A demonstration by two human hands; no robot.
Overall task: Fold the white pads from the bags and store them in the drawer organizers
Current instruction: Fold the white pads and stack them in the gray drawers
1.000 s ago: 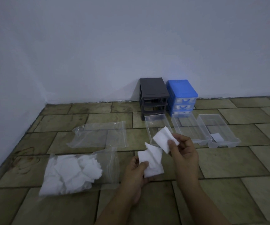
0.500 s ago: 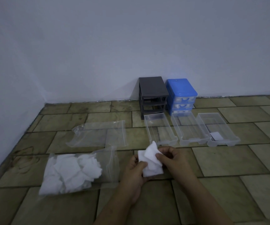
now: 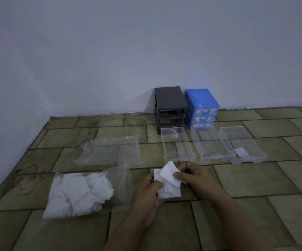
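Left hand [image 3: 151,192] and right hand [image 3: 191,175]: together, pinching soft white square pads [image 3: 168,182] above tiled floor [image 3: 255,178]. Clear plastic bag [image 3: 85,191]: many pads left. Three clear drawer trays [image 3: 177,145]: one folded pad [image 3: 240,152] stored. Pad count in hands: indistinct.

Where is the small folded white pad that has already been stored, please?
The small folded white pad lies in the rightmost clear plastic drawer, near its front end, right of the other two.

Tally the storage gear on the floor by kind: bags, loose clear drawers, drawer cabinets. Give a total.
Plastic bags: 2, one full of pads, one flat
Clear drawers: 3
Drawer cabinets: 2, grey and blue
Total: 7
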